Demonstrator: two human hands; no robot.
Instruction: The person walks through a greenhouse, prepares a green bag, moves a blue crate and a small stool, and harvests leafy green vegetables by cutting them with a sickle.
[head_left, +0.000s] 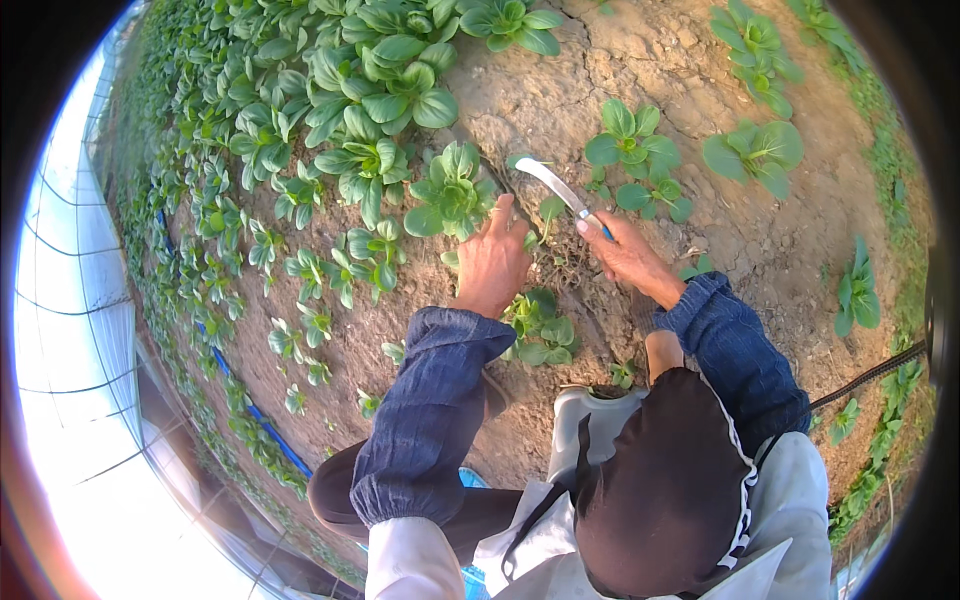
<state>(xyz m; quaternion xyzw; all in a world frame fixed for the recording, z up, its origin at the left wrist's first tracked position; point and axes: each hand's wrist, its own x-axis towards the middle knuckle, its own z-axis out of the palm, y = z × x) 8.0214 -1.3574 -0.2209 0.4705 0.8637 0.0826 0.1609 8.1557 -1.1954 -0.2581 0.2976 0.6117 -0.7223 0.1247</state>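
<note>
My left hand (495,258) reaches to a leafy bok choy plant (450,190) and is closed at its near right side, low by the soil. Leaves partly cover its fingertips. My right hand (635,258) grips a small sickle (548,182) by its blue handle. The curved, pale blade points up and to the left, just right of the bok choy and apart from it. Cut or loose leaves and stems (550,215) lie on the soil between my hands. Dark blue sleeve covers (430,400) are over both forearms.
Dense rows of bok choy (385,75) fill the far left. Scattered plants (635,150) stand in cracked soil at right, and a small one (540,330) grows near my left wrist. A blue hose (265,425) runs along the left, beside a translucent sheeted wall (75,300).
</note>
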